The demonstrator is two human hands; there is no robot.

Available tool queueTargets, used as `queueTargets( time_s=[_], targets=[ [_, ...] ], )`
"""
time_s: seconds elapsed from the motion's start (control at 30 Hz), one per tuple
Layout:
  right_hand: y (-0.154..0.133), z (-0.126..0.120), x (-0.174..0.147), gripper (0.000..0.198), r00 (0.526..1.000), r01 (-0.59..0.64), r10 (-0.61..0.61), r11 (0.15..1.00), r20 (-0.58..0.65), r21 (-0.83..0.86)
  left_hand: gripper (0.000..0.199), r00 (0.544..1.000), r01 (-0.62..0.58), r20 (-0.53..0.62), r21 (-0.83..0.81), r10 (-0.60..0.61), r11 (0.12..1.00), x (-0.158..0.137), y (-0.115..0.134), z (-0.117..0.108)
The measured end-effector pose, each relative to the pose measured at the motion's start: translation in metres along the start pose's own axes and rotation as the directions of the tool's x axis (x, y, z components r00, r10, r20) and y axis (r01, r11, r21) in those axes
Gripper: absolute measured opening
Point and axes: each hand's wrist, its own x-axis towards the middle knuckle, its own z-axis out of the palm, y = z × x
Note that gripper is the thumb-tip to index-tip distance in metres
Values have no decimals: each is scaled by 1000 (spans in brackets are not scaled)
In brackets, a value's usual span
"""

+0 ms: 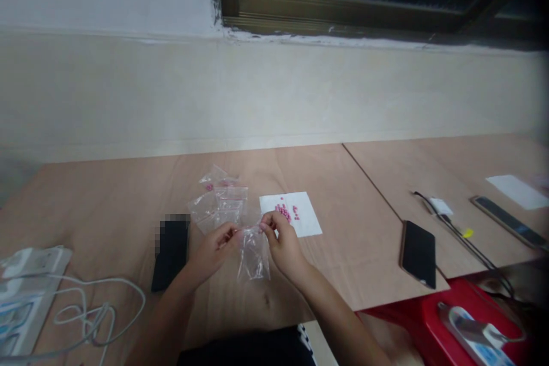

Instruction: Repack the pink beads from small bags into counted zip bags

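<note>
A clear plastic zip bag [254, 254] hangs by its top edge between my two hands, over the front of the wooden table. My left hand [217, 246] pinches the left end of that edge, and my right hand [281, 240] pinches the right end. Just beyond the right hand lies a white paper sheet [306, 220] with many small pink beads [283, 213] on it. More clear zip bags [231, 200] lie in a loose pile behind my left hand. Some pink pieces [210, 187] show in the farthest one.
A dark phone [172, 254] lies left of my left arm. At far left are a white power strip [36, 291] and a coiled white cable [98, 314]. Rightward lie another phone [419, 254], black cables [467, 243], and a third phone [508, 222]. A red stool [412, 317] stands below the edge.
</note>
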Motion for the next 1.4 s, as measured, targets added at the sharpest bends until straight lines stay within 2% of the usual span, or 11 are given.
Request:
queueTargets(
  time_s=[0.1,0.23,0.3,0.47,0.53,0.7,0.8,0.9,1.13,1.33,1.4],
  targets=[
    [-5,4,-4,11,1000,-29,29,998,4,64,23,1000,-18,-5,35,18,999,-1,1,-1],
    [-8,7,-7,23,974,-161,118,960,191,228,23,998,-52,-27,46,53,998,-4,1,-4],
    [-10,9,-8,24,963,-204,142,939,230,275,23,997,-71,-11,44,72,996,-7,4,-5],
    [-19,17,-11,20,982,-140,100,955,162,260,24,991,-76,111,-1,76,997,-11,10,-3],
    [-19,19,-13,21,983,-122,82,961,165,247,24,990,-69,119,-12,70,998,-11,9,-1],
    [-7,19,-18,27,968,-188,121,931,221,314,25,989,-48,134,-77,58,996,-14,0,-1],
    [2,17,-18,31,970,-213,167,934,176,287,26,997,3,80,-110,6,994,-19,-5,-4],
    [7,20,-17,33,952,-282,222,902,209,326,28,999,37,6,-101,-37,994,-23,-9,-6],
    [12,27,-12,37,940,-339,286,836,183,431,30,996,79,52,-168,-71,983,-22,-19,-12],
    [13,29,0,34,918,-372,270,843,292,388,27,991,114,-40,-210,-125,971,-16,-27,-16],
    [14,31,4,33,908,-374,251,847,336,378,27,990,127,-28,-217,-137,968,-13,-30,-18]
  ],
)
